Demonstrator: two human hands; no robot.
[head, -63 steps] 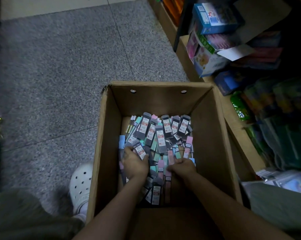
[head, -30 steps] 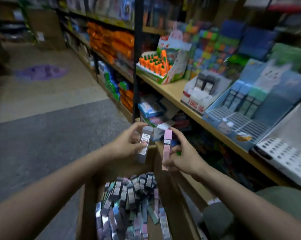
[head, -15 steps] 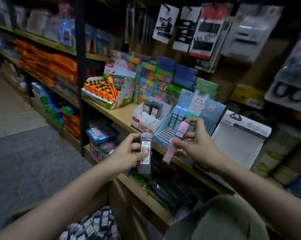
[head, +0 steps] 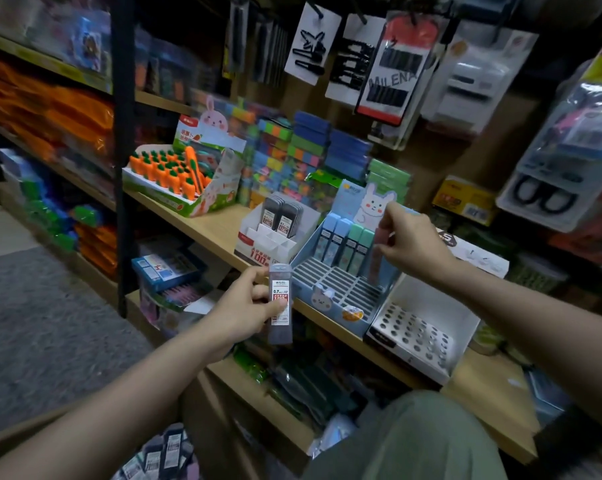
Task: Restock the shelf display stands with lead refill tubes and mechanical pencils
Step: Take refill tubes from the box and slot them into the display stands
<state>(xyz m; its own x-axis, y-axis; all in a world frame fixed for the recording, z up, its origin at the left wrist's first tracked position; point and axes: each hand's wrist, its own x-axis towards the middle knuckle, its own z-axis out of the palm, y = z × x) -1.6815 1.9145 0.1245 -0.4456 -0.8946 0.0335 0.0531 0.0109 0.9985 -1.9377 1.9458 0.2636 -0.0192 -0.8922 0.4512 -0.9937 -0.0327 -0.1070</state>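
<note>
the right hand [head: 408, 242] pinched a pink tube [head: 375, 252], now lowered into the blue rabbit stand [head: 341, 289] beside the green tubes [head: 356, 245]. the left hand [head: 249, 306] gripped a grey tube [head: 280, 303] below the shelf [head: 209, 226], waiting for the white stand [head: 275, 239].

Person: two bare forearms, sleeveless to the frame edge, no watch or rings visible; muted olive-green trousers [head: 413, 441] over a bent knee at 5 o'clock.

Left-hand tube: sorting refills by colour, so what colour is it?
Translucent grey tube with a white-and-red label, clearest in the head view.
</note>
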